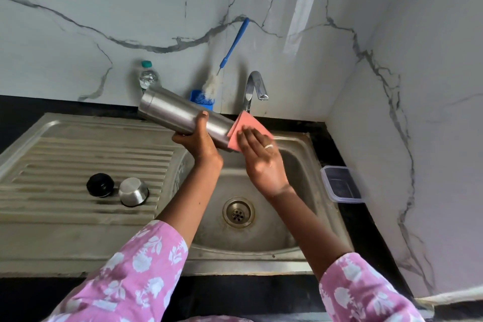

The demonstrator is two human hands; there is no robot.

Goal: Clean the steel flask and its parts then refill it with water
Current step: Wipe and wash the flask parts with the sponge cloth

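Over sink (pixel 300 138), flask (pixel 172 110) crosswise in left grip (pixel 196 140)

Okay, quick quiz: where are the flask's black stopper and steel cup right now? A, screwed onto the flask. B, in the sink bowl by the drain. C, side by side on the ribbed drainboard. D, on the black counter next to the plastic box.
C: the black stopper and steel cup sit side by side on the ribbed drainboard, left of the bowl, apart from the flask.

silver flask (pixel 177 112), pink cloth (pixel 248 125), black stopper (pixel 100 185), blue brush handle (pixel 235 42)
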